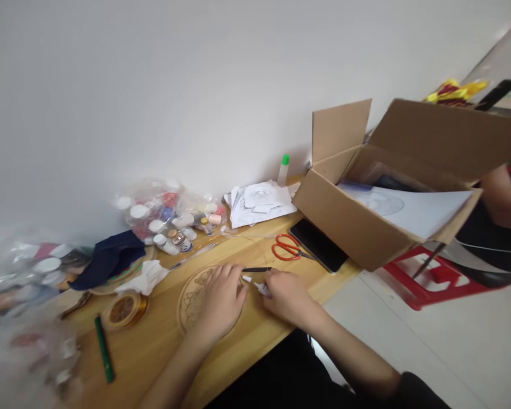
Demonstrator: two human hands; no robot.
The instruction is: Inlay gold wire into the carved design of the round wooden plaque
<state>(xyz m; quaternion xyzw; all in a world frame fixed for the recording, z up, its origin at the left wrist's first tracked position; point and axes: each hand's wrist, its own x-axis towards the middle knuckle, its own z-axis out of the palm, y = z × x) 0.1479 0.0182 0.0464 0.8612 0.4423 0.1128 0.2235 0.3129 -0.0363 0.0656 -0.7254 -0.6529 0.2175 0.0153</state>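
Note:
A round carved wooden disc (188,301) lies on the wooden table (153,352). My left hand (223,298) rests over the disc's right part, its fingers extended. Just to the right, my right hand (285,295) is closed on a small white tube (262,288) with a pointed white tip aimed left. A dark pen-like stick (255,269) lies above, between the two hands. Orange-handled scissors (287,248) and a black phone (319,245) are beyond my right hand.
An open cardboard box (344,224) stands at the right, paper sheets (259,201) near the wall. Bags of bottles (166,213), dark cloth (111,258), a wire spool (125,309) and a green pen (104,347) occupy the left. A person's arm (505,196) shows far right.

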